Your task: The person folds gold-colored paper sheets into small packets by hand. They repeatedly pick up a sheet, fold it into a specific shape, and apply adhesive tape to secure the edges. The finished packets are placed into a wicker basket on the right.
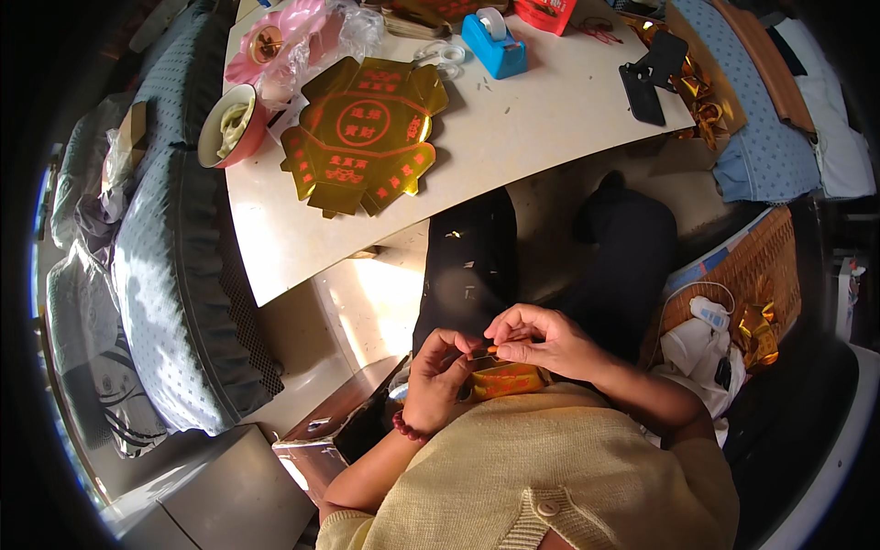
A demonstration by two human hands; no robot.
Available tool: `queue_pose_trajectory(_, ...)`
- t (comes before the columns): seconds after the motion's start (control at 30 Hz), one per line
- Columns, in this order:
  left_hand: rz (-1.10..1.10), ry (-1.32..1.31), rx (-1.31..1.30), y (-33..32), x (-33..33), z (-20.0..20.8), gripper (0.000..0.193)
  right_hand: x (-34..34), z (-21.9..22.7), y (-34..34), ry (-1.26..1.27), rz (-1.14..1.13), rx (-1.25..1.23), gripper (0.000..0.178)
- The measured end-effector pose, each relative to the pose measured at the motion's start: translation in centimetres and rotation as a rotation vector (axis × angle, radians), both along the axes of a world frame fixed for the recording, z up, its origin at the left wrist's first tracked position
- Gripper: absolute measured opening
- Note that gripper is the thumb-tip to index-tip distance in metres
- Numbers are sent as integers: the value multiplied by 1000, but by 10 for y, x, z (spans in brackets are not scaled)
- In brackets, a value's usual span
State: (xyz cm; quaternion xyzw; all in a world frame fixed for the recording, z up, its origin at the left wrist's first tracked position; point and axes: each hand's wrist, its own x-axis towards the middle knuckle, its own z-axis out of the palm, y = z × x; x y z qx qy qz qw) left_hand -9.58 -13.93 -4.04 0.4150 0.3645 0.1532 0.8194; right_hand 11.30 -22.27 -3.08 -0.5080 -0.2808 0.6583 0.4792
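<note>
Spanning ten to two o'clock on my feed, the pale table (568,110) has a cardboard box (731,99) of crinkled gold foil (701,112) beside it at two, and a pink bowl (254,137) of pale food (235,126) on it at ten. At five, I see the left hand (434,380) and right hand (548,343) pinching a gold piece (510,379) between thumbs and fingertips, its long axis nearly nine to three, red-marked face up.
</note>
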Motion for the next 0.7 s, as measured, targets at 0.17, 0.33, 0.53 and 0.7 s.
queue_pose_trajectory(0.17,14,20,3,0,2,3,16,7,9,7,-390,197,103,30)
queue_pose_trajectory(0.33,4,23,-1,1,5,5,13,8,8,5,-631,233,297,29)
queue_pose_trajectory(0.53,0,39,-65,3,4,3,15,5,5,4,-626,189,328,25)
queue_pose_trajectory(0.7,-2,28,-91,2,3,0,15,3,5,3,-588,167,278,20)
